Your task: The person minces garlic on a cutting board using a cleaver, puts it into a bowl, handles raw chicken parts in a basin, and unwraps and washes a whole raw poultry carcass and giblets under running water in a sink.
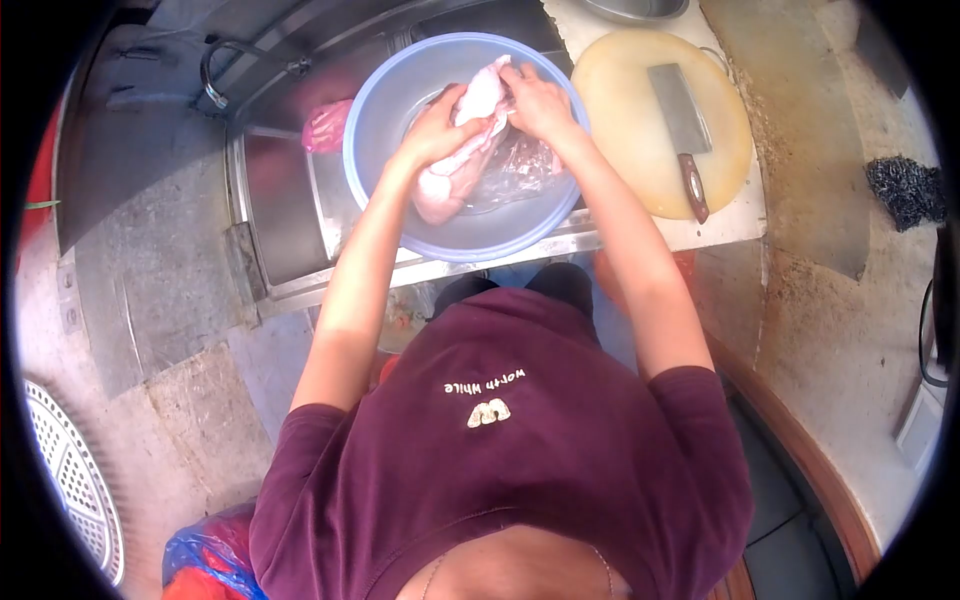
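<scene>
A large blue basin (367,180) rests over the edge of the steel sink. Inside it lies a long piece of pale pink raw meat (447,187), partly on a clear plastic bag (517,172). My left hand (437,130) grips the meat's left side, thumb across it. On the right of its upper end, my right hand (537,100) has its fingers curled round the pale flesh. Both hands are inside the basin, a small gap apart.
A round cutting board (620,130) with a cleaver (682,112) on it stands right of the basin. A pink bag (327,127) and a faucet (215,88) are to the left. Part of a metal bowl (635,8) shows at the top.
</scene>
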The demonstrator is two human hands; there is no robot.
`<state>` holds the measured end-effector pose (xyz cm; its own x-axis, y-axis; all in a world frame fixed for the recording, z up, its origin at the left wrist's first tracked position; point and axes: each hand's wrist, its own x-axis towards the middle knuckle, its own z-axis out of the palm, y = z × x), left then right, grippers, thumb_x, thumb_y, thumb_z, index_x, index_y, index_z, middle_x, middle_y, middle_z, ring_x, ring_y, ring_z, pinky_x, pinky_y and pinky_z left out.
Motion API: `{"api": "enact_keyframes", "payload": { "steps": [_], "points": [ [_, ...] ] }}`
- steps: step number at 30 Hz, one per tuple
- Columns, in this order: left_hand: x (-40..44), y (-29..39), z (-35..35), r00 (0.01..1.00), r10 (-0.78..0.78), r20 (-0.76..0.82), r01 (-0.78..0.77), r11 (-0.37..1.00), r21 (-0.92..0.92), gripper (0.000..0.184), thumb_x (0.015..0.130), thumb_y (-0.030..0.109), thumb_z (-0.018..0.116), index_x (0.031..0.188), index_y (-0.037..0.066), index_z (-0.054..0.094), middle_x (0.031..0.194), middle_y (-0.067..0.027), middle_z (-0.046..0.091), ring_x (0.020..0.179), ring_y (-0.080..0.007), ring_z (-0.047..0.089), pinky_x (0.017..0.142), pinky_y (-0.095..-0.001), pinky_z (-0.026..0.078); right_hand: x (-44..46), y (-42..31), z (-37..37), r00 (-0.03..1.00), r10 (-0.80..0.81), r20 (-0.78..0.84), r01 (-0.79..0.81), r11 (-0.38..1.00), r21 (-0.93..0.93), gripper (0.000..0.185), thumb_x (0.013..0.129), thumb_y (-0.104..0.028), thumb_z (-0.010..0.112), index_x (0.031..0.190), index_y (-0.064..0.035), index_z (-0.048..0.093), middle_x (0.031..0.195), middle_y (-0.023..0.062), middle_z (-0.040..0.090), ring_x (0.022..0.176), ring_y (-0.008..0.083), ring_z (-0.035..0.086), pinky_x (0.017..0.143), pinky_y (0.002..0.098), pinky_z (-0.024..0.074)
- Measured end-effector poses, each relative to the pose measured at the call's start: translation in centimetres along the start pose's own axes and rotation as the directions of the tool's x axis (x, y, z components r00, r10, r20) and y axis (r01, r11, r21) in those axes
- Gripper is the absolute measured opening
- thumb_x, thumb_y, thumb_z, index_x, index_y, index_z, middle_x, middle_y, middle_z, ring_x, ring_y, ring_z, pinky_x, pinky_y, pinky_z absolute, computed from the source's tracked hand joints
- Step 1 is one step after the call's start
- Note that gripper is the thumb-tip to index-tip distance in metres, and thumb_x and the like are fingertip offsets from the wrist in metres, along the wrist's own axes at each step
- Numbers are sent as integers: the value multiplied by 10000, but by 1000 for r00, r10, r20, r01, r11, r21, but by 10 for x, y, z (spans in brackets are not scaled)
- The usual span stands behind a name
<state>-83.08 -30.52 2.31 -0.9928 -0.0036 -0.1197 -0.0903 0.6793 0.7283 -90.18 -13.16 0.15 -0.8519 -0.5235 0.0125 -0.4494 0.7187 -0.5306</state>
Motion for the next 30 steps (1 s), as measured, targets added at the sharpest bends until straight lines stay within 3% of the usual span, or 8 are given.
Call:
{"api": "enact_keyframes", "payload": {
  "steps": [6, 10, 12, 13, 16, 19, 25, 30],
  "points": [
    [-2, 11, -4, 999, -27, 36, 23, 995, 98, 798, 729, 415, 662, 1318, -32, 364, 1268, -255, 465, 1189, -333, 462, 983, -367, 371, -1, 8, 7, 998, 63, 21, -62, 998, -14, 558, 688, -124, 654, 1212, -178, 471, 1090, 165, 564, 942, 356, 590, 772, 433, 486],
    [-1, 27, 3, 987, 156, -29, -132, 908, 398, 758, 753, 414, 625, 1309, -24, 356, 1177, -266, 521, 1095, -387, 517, 922, -414, 417, -6, -8, -3, 964, 217, 155, -222, 975, 18, 583, 713, -165, 662, 1248, -152, 430, 1034, 166, 599, 947, 330, 597, 796, 408, 480],
    [5, 33, 8, 996, 91, -21, -72, 893, 443, 742, 761, 411, 612, 1305, -21, 353, 1126, -270, 547, 1038, -408, 545, 886, -438, 437, -15, 12, 11, 993, 79, 84, -105, 921, 375, 632, 732, -206, 671, 1286, -128, 377, 998, 150, 610, 858, 287, 624, 728, 379, 503],
    [8, 30, 11, 994, 101, -40, -73, 895, 440, 743, 762, 411, 613, 1305, -23, 351, 1118, -272, 551, 1023, -411, 552, 876, -444, 441, -21, 14, 9, 999, 24, 32, -38, 845, 534, 660, 741, -226, 675, 1305, -117, 350, 981, 142, 616, 813, 266, 637, 695, 365, 515],
    [11, 22, 16, 991, 116, -72, -75, 903, 423, 740, 762, 396, 613, 1306, -28, 346, 1117, -284, 548, 1009, -416, 559, 867, -453, 444, -25, 14, -1, 901, 124, 416, -431, 369, 823, 750, 767, -239, 670, 1358, -71, 239, 930, 153, 614, 642, 201, 630, 538, 308, 515],
    [10, 21, 15, 987, 154, -55, -121, 914, 386, 722, 753, 349, 608, 1300, -43, 346, 1128, -296, 533, 1037, -412, 542, 887, -444, 434, -26, 6, 11, 955, 160, 251, -295, 390, 873, 821, 794, -212, 641, 1396, -38, 111, 924, 183, 610, 539, 179, 607, 440, 269, 489],
    [5, 19, 9, 988, 155, -8, -147, 953, 265, 713, 721, 286, 578, 1313, -30, 338, 1147, -296, 515, 1087, -411, 502, 936, -436, 396, -19, 10, 19, 923, 107, 369, -384, 267, 884, 960, 762, -157, 626, 1409, -58, -76, 1172, 260, 508, 433, 247, 594, 371, 313, 473],
    [6, 16, 3, 992, 126, 27, -129, 962, 241, 717, 714, 295, 568, 1317, -22, 347, 1193, -306, 479, 1115, -419, 477, 964, -433, 372, -17, 7, 31, 956, 168, 238, -280, 295, 914, 889, 759, -151, 607, 1398, -67, -5, 1057, 252, 559, 418, 258, 588, 353, 319, 455]
  ]
}}
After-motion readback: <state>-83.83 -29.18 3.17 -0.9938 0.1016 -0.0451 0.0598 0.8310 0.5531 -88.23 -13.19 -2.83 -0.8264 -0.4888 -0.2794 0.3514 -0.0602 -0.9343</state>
